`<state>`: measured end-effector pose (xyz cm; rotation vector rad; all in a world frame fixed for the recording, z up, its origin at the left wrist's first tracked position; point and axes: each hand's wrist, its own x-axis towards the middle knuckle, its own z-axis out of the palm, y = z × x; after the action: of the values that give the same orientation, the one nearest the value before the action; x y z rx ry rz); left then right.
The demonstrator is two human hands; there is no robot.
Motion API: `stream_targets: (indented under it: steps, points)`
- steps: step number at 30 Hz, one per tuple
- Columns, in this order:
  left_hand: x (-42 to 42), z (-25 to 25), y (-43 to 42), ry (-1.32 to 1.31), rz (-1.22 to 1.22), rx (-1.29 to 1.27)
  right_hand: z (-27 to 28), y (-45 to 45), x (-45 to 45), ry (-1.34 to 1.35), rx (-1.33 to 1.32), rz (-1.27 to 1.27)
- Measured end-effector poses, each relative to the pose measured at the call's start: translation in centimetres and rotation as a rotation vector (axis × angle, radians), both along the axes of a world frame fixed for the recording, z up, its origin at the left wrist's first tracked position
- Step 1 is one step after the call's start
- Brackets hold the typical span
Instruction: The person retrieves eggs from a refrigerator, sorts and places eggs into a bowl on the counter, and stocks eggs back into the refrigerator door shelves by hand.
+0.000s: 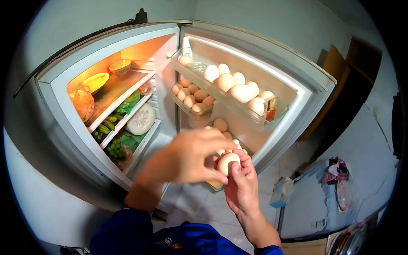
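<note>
Where blue sleeves [121, 231] come in along the bottom edge, the right hand [241, 185] holds an egg [229, 163] pinched between thumb and fingers, raised over the tiled floor [221, 208] and just in front of the open door [312, 95]. The left hand [191, 154], blurred, arches toward the egg from the other side, thumb and fingertips close about it; whether it grips or only nears the shell, I cannot tell. Right behind the hands, and partly hidden by them, more eggs [220, 124] sit low in the door. Above these, on the hinge side, a small rack [196, 115] is crowded with brownish ones, and higher up a long clear rack [225, 97] carries larger, paler ones, with a small packet [271, 109] standing at its outer end. To the left stands the fridge [59, 97], lit orange at the top. Inside it, green grapes [115, 149] lie lowest, near a large pale melon [141, 119]; green pods [108, 123] and a green bag [129, 102] fill the level above, and on the top shelf an orange-lit bag [83, 102] rests beside a yellow bowl [96, 81], a second bowl [120, 66] sitting deeper in. Off to the right are a blue and white box [280, 193] and some crumpled cloths [338, 174], with a wooden door [323, 97] farther back, and behind everything rises a pale wall [272, 19]
</note>
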<state>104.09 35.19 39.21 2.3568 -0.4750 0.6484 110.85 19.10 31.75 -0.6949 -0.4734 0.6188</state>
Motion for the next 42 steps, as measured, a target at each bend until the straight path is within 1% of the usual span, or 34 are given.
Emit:
stream_targets:
  steps: [3, 4, 6, 7, 9, 11, 12, 13, 14, 16, 18, 19, 21, 22, 24, 25, 27, 28, 30, 33, 36, 42]
  points:
    - [0.3, -3.0, -1.4, -0.164, 0.142, -0.010, 0.0, 1.0, 0.0, -0.026, -0.016, -0.008]
    - [0.4, -3.5, -1.2, -0.170, 0.153, -0.014, 0.0, 1.4, 0.0, -0.025, -0.010, -0.020]
    - [0.5, -3.7, -0.8, -0.289, 0.169, -0.096, 0.8, 1.9, -0.4, -0.022, -0.016, 0.014]
    - [0.3, -3.3, -0.5, -0.293, 0.171, -0.095, 1.4, 2.0, -0.6, -0.015, -0.015, 0.038]
    - [-0.1, -1.4, 0.8, -0.214, 0.241, -0.349, 1.9, 2.1, -1.2, -0.040, -0.043, 0.020]
    - [0.8, 1.2, 3.9, -0.278, 0.342, -0.308, 1.7, 1.8, -1.1, -0.098, -0.103, 0.020]
    - [1.2, 3.4, 4.7, -0.240, 0.362, -0.462, 1.5, 1.3, -0.9, -0.102, -0.103, 0.020]
    - [2.6, 4.6, 6.8, -0.276, 0.344, -0.465, 1.3, 0.8, -0.6, -0.188, -0.134, 0.049]
    - [3.8, 6.0, 8.3, -0.227, 0.356, -0.524, 1.2, 0.5, -0.4, -0.272, -0.165, 0.077]
    - [6.5, 7.6, 11.5, -0.251, 0.423, -0.380, 2.5, -0.1, -0.4, -0.298, -0.152, 0.026]
    - [8.7, 9.0, 13.1, -0.140, 0.469, -0.183, 3.5, -1.2, 0.4, -0.458, -0.109, 0.054]
    - [9.4, 9.3, 13.4, -0.142, 0.467, -0.182, 4.2, -1.4, 0.4, -0.467, -0.103, 0.016]
    - [10.6, 9.6, 13.8, 0.053, 0.479, -0.056, 4.6, -1.9, 0.9, -0.484, -0.100, -0.014]
    - [11.0, 9.7, 14.0, 0.051, 0.477, -0.057, 4.7, -2.1, 1.2, -0.499, -0.100, -0.042]
    - [11.9, 9.6, 14.5, 0.147, 0.482, 0.016, 5.0, -2.1, 1.5, -0.493, -0.099, -0.063]
    - [12.3, 9.4, 14.7, 0.147, 0.479, 0.014, 5.0, -2.2, 1.7, -0.500, -0.099, -0.079]
    - [12.8, 8.9, 15.2, 0.098, 0.510, 0.102, 5.1, -2.2, 1.9, -0.502, -0.101, -0.098]
    - [12.9, 8.9, 15.4, 0.100, 0.507, 0.102, 5.1, -2.1, 2.0, -0.502, -0.111, -0.099]
    - [12.9, 8.8, 15.7, 0.185, 0.404, 0.072, 5.2, -2.1, 2.4, -0.499, -0.123, -0.103]
    - [13.4, 8.5, 16.5, 0.212, 0.332, 0.089, 5.3, -1.9, 2.9, -0.521, -0.130, -0.095]
    - [13.7, 8.5, 16.6, 0.220, 0.332, 0.118, 5.4, -1.7, 3.3, -0.546, -0.137, -0.089]
    - [13.7, 8.8, 16.6, 0.250, 0.329, 0.185, 4.6, -2.0, 3.1, -0.506, -0.155, -0.071]
